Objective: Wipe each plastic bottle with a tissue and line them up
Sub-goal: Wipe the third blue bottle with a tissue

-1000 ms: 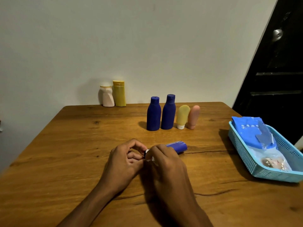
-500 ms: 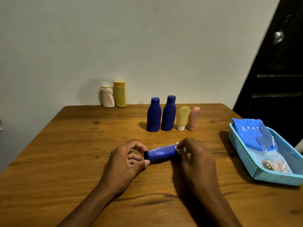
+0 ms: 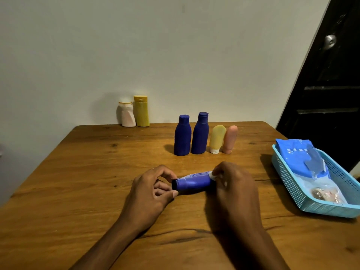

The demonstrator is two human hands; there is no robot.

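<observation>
Pinch the blue bottle point(image 3: 192, 183) cap firmly with left hand point(image 3: 150, 190) fingers; keep right hand point(image 3: 234, 185) fingers clamped on tissue point(image 3: 212, 174) — rotate bottle, wiping every side.

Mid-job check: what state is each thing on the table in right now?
Blue bottle in hand: lying sideways, capped.
Tissue: bunched, pressed on that bottle.
Left hand: pinching the cap end.
Right hand: gripping the tissue.
Two blue bottles: upright, capped.
Two small tubes: standing cap-down.
Basket: holding packets.
</observation>
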